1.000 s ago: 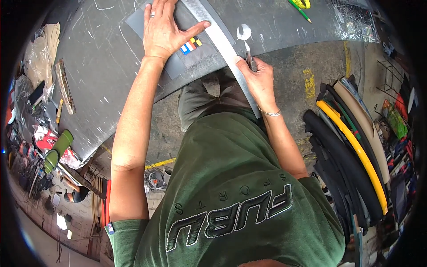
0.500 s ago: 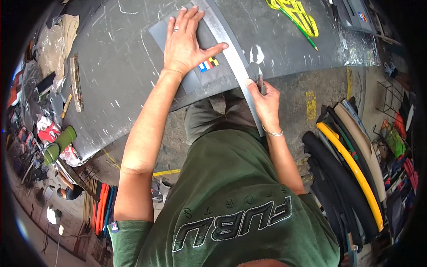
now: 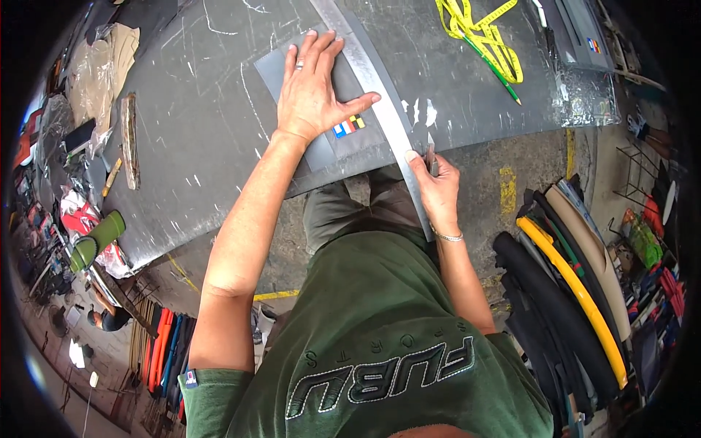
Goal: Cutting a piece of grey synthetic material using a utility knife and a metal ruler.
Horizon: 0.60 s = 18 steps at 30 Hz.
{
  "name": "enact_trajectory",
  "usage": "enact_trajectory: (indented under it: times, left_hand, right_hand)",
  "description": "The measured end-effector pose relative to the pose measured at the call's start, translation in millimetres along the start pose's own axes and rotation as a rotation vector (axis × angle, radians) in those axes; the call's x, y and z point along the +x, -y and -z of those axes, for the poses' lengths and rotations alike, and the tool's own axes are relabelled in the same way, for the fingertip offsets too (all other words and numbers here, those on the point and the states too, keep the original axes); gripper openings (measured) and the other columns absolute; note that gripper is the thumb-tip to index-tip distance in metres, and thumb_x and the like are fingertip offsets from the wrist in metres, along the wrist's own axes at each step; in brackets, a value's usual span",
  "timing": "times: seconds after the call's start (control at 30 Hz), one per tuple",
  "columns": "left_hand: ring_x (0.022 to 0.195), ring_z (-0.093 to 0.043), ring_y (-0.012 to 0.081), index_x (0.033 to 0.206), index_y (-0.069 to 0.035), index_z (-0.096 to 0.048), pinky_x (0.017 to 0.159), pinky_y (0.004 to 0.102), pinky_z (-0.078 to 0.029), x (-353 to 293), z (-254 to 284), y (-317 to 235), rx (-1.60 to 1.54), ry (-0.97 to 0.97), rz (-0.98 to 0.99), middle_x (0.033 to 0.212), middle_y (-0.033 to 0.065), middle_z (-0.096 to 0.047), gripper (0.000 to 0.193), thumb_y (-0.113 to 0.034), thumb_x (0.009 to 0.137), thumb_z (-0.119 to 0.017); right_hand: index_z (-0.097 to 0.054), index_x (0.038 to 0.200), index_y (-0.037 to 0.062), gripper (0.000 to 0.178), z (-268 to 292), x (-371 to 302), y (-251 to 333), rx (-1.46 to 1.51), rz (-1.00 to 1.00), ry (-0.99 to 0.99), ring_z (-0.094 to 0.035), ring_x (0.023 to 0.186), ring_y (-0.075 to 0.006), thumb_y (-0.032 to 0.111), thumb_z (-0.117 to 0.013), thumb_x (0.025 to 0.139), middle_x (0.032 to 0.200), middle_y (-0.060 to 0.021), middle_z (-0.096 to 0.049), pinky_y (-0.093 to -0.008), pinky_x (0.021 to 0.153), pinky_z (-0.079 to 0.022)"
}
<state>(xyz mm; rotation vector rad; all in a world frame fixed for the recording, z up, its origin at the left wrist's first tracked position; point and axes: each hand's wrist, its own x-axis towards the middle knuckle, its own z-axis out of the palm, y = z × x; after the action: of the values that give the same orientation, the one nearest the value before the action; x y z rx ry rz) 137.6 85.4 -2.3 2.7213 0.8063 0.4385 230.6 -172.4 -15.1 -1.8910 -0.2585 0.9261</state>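
Note:
My left hand [image 3: 312,98] lies flat with fingers spread on a grey sheet [image 3: 315,151] with a small colourful flag-like patch [image 3: 349,126]. Its thumb rests on a long metal ruler [image 3: 374,95], which crosses the sheet and juts past the table's near edge. At that near end, my right hand [image 3: 438,186] is closed around a utility knife [image 3: 434,166], blade pointing away from me. The right thumb touches the ruler. Part of the sheet is hidden beneath my left hand and the ruler.
The dark, scuffed table [image 3: 197,146] holds a yellow tape measure [image 3: 485,44], a green pencil [image 3: 496,73], a wooden stick [image 3: 130,142] and plastic-wrapped material [image 3: 91,84]. Fabric rolls [image 3: 555,292] stand at right, coloured rolls [image 3: 166,347] at lower left, near another person [image 3: 113,319].
The whole view has shifted, so the table and hands sit slightly lower in the picture. Both hands keep their places along the ruler, and the knife stays in my right hand.

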Motion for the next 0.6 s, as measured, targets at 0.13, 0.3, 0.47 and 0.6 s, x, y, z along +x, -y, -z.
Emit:
enact_trajectory:
  times: [0.13, 0.3, 0.47, 0.6]
  left_hand:
    - [0.152, -0.033, 0.033, 0.144, -0.004, -0.051, 0.126, 0.0559, -0.019, -0.4, -0.1, -0.8, -0.005, 0.011, 0.006, 0.153, 0.0113, -0.048, 0.11, -0.078, 0.067, -0.077]
    - [0.152, -0.034, 0.032, 0.144, -0.006, -0.051, 0.126, 0.0551, -0.019, 0.1, 2.4, -4.3, -0.021, 0.017, 0.016, 0.154, 0.0106, -0.048, 0.105, -0.07, 0.068, -0.082]
    - [0.152, -0.034, 0.0317, 0.144, -0.006, -0.051, 0.126, 0.0548, -0.019, 0.0, 2.1, -3.5, -0.022, 0.013, 0.021, 0.154, 0.0103, -0.048, 0.105, -0.07, 0.067, -0.083]
    - [0.151, -0.034, 0.0317, 0.144, -0.006, -0.052, 0.126, 0.0549, -0.02, 0.7, 1.1, -2.2, -0.026, 0.009, 0.017, 0.154, 0.0101, -0.048, 0.105, -0.07, 0.067, -0.083]
  right_hand:
    - [-0.068, 0.078, -0.0025, 0.033, -1.0, -0.4, 1.2, -0.006, 0.007, -0.041, -0.044, 0.064, -0.0035, 0.025, -0.08, 0.092, 0.065, 0.0069, -0.054, -0.0267, 0.055, -0.038]
    - [-0.069, 0.08, -0.0026, 0.033, -1.5, -0.5, 0.2, 0.031, 0.013, -0.035, -0.044, 0.064, -0.0036, 0.025, -0.08, 0.092, 0.065, 0.0067, -0.054, -0.0265, 0.055, -0.038]
    - [-0.067, 0.079, 0.0005, 0.029, -1.5, -1.7, 2.2, 0.041, -0.015, -0.019, -0.041, 0.067, -0.003, 0.023, -0.079, 0.094, 0.072, 0.01, -0.052, -0.0239, 0.058, -0.036]
    - [-0.066, 0.078, 0.0012, 0.03, -0.9, -1.3, 4.2, 0.015, -0.014, -0.017, -0.04, 0.067, -0.0029, 0.023, -0.079, 0.094, 0.071, 0.0105, -0.051, -0.0239, 0.057, -0.036]
